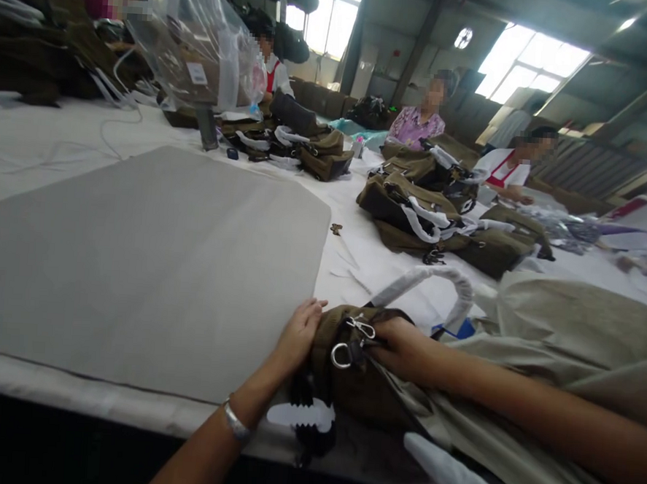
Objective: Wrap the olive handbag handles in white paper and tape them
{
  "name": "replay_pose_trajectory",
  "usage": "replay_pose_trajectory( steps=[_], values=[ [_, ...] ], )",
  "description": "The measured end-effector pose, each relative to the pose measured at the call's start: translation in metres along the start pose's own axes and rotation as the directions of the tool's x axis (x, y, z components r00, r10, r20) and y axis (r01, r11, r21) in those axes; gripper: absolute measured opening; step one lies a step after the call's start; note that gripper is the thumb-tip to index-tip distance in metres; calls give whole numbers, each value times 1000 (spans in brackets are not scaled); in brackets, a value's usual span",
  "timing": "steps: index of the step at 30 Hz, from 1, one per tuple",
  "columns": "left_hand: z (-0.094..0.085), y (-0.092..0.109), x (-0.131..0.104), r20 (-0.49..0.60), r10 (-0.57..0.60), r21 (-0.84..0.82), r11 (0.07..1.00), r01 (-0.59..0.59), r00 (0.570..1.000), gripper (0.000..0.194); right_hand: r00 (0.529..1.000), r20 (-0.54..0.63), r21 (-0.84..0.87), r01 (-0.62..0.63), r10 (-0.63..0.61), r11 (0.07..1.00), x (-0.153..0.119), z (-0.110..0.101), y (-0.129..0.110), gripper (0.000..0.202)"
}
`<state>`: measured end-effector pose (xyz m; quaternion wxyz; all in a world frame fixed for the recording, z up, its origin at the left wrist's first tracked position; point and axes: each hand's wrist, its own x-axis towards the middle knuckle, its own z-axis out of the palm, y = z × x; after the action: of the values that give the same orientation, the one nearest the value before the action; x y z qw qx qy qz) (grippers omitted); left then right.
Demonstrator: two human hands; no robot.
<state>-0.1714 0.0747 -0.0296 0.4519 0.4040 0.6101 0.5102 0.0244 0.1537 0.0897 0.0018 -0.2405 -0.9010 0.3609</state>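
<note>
A brown-olive handbag point(363, 401) with dark trim lies at the table's front edge. On its near end are a silver D-ring point(341, 356) and a snap hook point(363, 327). My left hand point(299, 337), with a silver bracelet at the wrist, grips the bag's left side. The fingers of my right hand point(405, 347) go into the bag's opening and are hidden there. A handle wrapped in white point(455, 286) arches up behind the bag. Below my left hand hangs a black strap with a white wrap point(302, 414) round it.
A large grey board point(151, 275) covers the table to the left. Several brown bags with wrapped handles point(429, 205) are piled farther back. Beige cloth point(581, 323) lies at right. A clear plastic bag point(198, 44) stands upright at back left. Several people work across the table.
</note>
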Motion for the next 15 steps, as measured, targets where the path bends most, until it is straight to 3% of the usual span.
replay_pose_trajectory(
  steps=[2, 4, 6, 8, 11, 13, 15],
  values=[
    [-13, 20, -13, -54, 103, 30, 994, -102, 993, 62, 989, 115, -101, -78, 89, 992, -17, -23, -18, 25],
    [-17, 44, -35, 17, 274, 35, 961, -274, 962, 64, 959, 219, -146, -151, 181, 978, -34, -37, -34, 46],
    [-11, 65, -56, 164, 383, 48, 917, -395, 909, 73, 936, 275, -202, -165, 217, 965, -46, -38, -42, 63],
    [4, 76, -67, 192, 413, 78, 898, -433, 890, 83, 942, 275, -252, -124, 194, 960, -51, -26, -39, 60],
    [29, 76, -64, 2, 437, 76, 897, -436, 899, 70, 976, 214, -266, 15, 44, 964, -52, 1, -16, 55],
    [43, 70, -58, -116, 461, 35, 887, -461, 880, 63, 984, 161, -251, 115, -76, 961, -48, 17, 2, 57],
    [57, 65, -53, -157, 477, -35, 872, -488, 865, 64, 981, 99, -221, 185, -166, 958, -42, 30, 20, 53]
  ],
)
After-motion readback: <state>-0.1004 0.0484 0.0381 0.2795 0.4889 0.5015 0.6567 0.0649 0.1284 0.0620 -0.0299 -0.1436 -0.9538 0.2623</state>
